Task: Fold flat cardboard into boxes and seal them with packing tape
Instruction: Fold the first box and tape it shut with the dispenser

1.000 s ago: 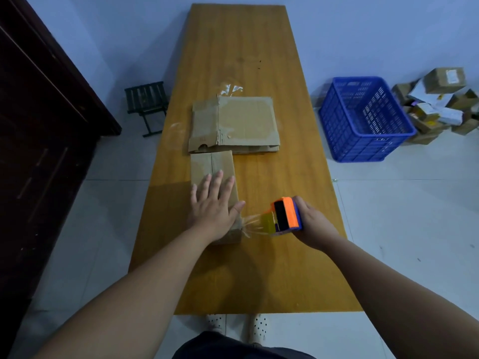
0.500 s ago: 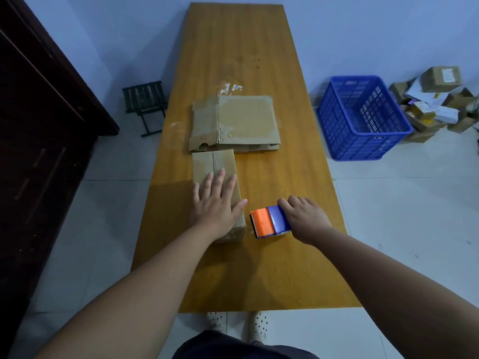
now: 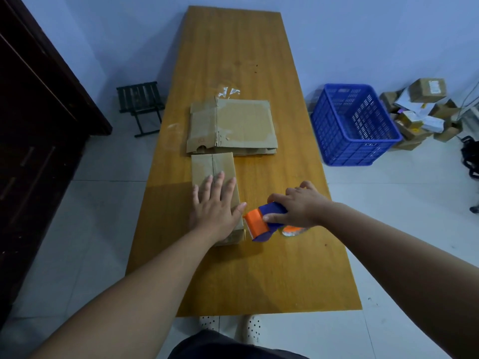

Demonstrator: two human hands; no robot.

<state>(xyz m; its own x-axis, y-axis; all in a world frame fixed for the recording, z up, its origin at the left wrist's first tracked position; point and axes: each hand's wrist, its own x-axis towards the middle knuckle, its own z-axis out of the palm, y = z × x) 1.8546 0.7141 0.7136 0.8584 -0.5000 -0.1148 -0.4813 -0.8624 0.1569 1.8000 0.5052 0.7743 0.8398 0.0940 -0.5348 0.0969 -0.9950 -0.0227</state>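
A small folded cardboard box (image 3: pixel 213 167) stands on the long wooden table (image 3: pixel 259 268). My left hand (image 3: pixel 216 206) lies flat on its top, fingers spread. Just right of the box's near corner is an orange and blue tape dispenser (image 3: pixel 261 224), low over the table. My right hand (image 3: pixel 298 206) grips the dispenser from above, thumb on its near side. Behind the box lies a stack of flat cardboard (image 3: pixel 233 125).
A blue plastic crate (image 3: pixel 355 125) stands on the floor right of the table, with a heap of small boxes (image 3: pixel 420 110) beyond it. A dark folding stool (image 3: pixel 141 103) and a dark cabinet (image 3: pixel 39 125) are on the left. Crumpled clear tape (image 3: pixel 228 92) lies behind the stack.
The right hand has pulled the dispenser off the box's right side, where a tape strip was stretched, and lowered it to the table. The left hand stays flat on the box.
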